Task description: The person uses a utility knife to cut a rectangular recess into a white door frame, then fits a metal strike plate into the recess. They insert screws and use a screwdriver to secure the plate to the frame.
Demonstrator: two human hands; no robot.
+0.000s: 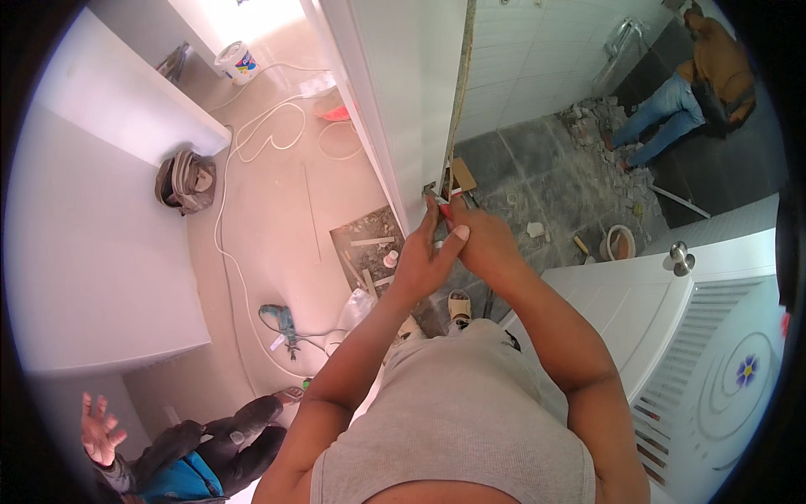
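Two bare hands meet at the edge of the white door frame (401, 101) in the head view. The right hand (485, 244) is clenched around one slim red tool (445, 210), which projects beyond the fingers toward the frame edge. The left hand (424, 262) lies just beside the right, its raised fingers against the tool's left side; whether it also grasps the tool cannot be told.

Three containers stand on the floor:
- One white bucket (238, 64) with a coloured label, upper left; contents not visible.
- One round tub (620, 242) with a pale rim, right of the hands; brownish matter inside.
- One brown bag (186, 181) against the left wall; contents indistinct.

One teal power tool (282, 324) lies on the floor, lower left. One white door (625, 315) carries one round knob (682, 259). Two other people are present: one beside the rubble (589, 126), upper right; one lower left, with one hand (102, 430) raised, fingers spread.
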